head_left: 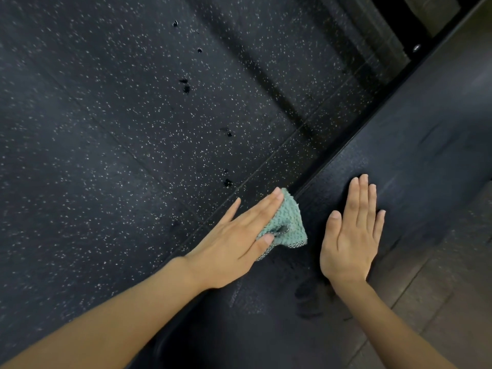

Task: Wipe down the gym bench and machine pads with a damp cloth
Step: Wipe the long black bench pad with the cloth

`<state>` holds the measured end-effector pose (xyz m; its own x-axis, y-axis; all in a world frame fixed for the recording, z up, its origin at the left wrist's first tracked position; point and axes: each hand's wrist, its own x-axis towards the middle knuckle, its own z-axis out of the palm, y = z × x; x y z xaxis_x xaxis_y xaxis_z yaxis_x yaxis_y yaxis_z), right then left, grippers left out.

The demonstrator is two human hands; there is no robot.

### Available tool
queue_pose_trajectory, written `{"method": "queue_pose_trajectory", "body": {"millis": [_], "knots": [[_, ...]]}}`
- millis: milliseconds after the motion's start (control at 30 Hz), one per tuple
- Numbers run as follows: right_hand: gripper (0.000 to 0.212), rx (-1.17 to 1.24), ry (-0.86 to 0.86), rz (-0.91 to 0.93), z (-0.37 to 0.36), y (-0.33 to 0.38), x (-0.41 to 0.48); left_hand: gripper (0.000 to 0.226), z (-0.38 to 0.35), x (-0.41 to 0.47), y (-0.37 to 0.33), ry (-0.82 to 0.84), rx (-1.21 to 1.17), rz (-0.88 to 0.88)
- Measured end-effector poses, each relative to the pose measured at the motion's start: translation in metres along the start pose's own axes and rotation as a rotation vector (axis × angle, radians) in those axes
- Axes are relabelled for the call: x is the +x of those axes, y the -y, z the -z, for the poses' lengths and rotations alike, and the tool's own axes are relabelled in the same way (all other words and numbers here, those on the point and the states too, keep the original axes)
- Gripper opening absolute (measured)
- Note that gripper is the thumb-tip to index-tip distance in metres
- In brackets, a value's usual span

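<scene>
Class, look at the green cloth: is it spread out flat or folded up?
Folded: the cloth is a small creased wad, pressed under the left hand at the edge of the bench pad.

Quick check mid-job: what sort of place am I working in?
Most likely a gym: black rubber floor tiles with white flecks, and a long black padded bench where the left hand presses a green cloth and the right hand rests flat.

L hand point(234, 243) flat on cloth point(288, 222)
</scene>
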<state>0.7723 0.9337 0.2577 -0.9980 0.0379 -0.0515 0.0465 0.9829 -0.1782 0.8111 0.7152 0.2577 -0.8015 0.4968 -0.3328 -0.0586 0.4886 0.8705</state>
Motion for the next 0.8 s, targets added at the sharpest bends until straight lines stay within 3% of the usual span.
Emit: {"method": "queue_pose_trajectory", "body": {"millis": [300, 800], "knots": [[0.060, -0.008, -0.012, 0.008, -0.001, -0.001, 0.001, 0.061, 0.005, 0.037, -0.008, -0.050, 0.020, -0.036], [0.062, 0.027, -0.018, 0.009, 0.000, -0.002, 0.002, 0.060, -0.001, -0.039, 0.006, 0.034, 0.052, 0.030]]}}
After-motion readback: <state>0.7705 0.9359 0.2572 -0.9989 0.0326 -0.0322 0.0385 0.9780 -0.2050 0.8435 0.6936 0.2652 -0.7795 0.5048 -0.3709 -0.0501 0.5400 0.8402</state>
